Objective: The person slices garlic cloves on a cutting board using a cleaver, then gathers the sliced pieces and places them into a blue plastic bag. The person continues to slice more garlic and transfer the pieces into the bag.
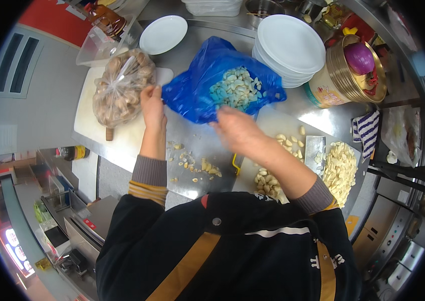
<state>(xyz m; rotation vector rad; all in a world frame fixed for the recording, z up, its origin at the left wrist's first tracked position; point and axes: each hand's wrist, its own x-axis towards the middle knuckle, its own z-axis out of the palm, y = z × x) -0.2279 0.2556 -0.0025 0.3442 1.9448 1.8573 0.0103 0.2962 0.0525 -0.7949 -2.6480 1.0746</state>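
Note:
A blue plastic bag lies spread on the steel counter, its mouth open over peeled garlic cloves or slices. My left hand pinches the bag's left edge. At the bag's near edge, my right hand grips the plastic, slightly blurred. Beside my right forearm, a cutting board carries whole cloves, a cleaver blade and a heap of sliced garlic. Garlic scraps are scattered on the steel in front of me.
A knotted clear bag of brown mushrooms rests on a white board at left. Stacked white plates stand behind the blue bag, with one plate further left. A large tin holding a purple onion stands at right.

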